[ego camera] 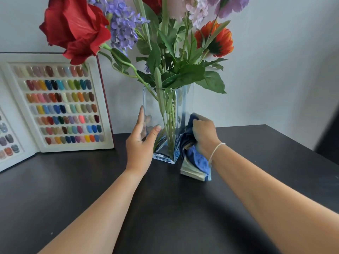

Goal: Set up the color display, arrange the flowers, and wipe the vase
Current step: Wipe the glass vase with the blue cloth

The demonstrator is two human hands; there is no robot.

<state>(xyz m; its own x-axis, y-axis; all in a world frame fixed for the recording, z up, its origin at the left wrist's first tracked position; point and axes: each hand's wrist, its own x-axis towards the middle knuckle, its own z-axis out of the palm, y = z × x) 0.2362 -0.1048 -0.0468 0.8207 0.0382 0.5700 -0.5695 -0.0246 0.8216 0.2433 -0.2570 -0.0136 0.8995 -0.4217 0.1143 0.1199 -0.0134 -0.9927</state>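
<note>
Left hand open against upright vase, right hand grip on cloth.

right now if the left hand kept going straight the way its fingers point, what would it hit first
The left hand already rests on the glass vase, its fingers pointing up along the left wall. Going on, it would likely meet the green leaves above the rim, though depth is unclear.

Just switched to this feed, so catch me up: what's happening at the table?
A person is wiping the glass vase. The left hand steadies its left side while the right hand presses a bunched blue cloth against its right side. The flowers already stand in the vase, and the color display is propped open against the wall on the dark table.
</note>
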